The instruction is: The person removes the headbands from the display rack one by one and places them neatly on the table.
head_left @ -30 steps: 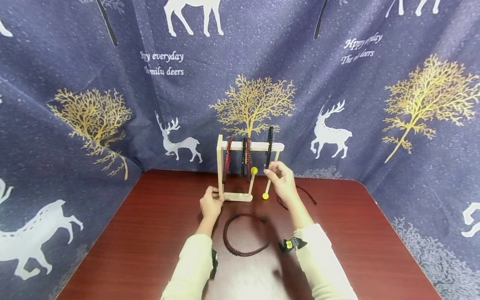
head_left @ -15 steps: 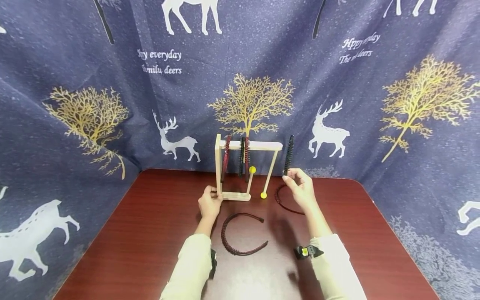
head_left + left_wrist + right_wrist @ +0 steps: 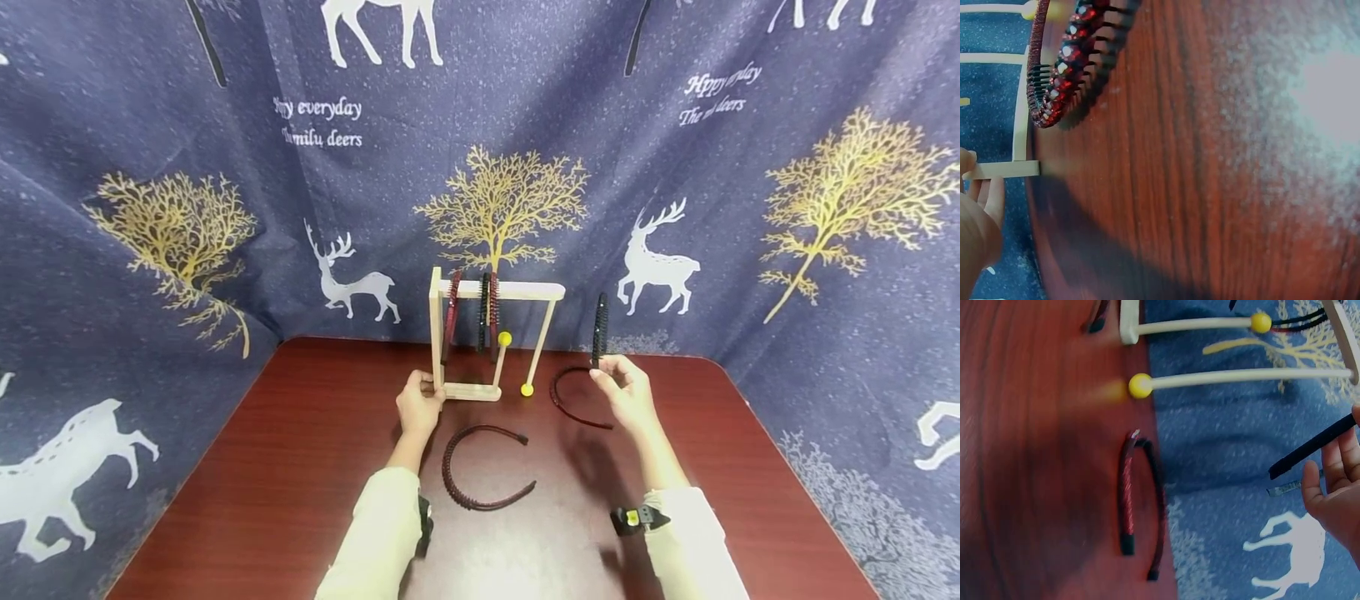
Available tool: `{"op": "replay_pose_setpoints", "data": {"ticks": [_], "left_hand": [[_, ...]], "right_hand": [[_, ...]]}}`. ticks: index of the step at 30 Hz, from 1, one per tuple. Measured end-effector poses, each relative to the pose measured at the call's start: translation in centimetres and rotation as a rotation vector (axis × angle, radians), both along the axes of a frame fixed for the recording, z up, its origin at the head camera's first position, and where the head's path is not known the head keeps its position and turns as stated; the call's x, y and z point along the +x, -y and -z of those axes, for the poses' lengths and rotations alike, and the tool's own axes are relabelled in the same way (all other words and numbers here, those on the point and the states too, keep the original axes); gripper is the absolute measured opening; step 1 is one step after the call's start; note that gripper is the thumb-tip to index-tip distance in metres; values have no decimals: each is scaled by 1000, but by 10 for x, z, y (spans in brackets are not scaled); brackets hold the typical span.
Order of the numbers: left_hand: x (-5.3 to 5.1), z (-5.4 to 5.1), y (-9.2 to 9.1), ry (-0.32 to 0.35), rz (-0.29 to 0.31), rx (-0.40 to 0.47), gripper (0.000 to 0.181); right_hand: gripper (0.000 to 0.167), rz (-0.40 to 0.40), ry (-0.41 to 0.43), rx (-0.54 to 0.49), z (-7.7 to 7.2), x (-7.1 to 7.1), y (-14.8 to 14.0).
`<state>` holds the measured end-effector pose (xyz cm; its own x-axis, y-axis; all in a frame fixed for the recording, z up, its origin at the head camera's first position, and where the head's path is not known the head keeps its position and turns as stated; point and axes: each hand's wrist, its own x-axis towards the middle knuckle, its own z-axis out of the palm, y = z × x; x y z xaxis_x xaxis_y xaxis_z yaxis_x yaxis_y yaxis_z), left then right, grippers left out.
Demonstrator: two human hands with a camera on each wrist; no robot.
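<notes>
A wooden rack (image 3: 471, 392) with yellow ball ends stands at the table's back. My left hand (image 3: 418, 404) grips the foot of its left post; the left wrist view shows fingers around the wood. From the rack's top bar hang a dark red headband (image 3: 452, 317), a black one (image 3: 483, 312) and another dark red one (image 3: 494, 321). Right of the rack, my right hand (image 3: 626, 392) pinches a black toothed headband (image 3: 600, 329) by its lower part, raised off the table. In the right wrist view the black headband's ends (image 3: 1310, 450) extend past my fingers.
One dark red headband (image 3: 468, 502) lies on the table (image 3: 300, 500) in front of the rack, between my forearms. Another (image 3: 558, 400) lies to the rack's right, near my right hand. A patterned blue cloth (image 3: 480, 100) hangs behind the table.
My right hand has moved right and slightly toward me, carrying the black headband from the rack's right end out beside it. The left hand has stayed at the post.
</notes>
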<state>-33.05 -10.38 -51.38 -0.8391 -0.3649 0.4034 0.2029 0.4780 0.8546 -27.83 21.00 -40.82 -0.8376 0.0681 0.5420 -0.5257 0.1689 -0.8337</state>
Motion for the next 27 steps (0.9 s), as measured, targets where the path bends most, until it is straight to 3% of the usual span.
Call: {"op": "replay_pose_setpoints", "data": {"ticks": [16, 27], "left_hand": [[1, 4, -1, 21, 23, -22, 22], [0, 2, 0, 39, 4, -5, 23]], "right_hand": [[9, 119, 105, 117, 26, 13, -45], [10, 172, 136, 83, 40, 18, -64]]}}
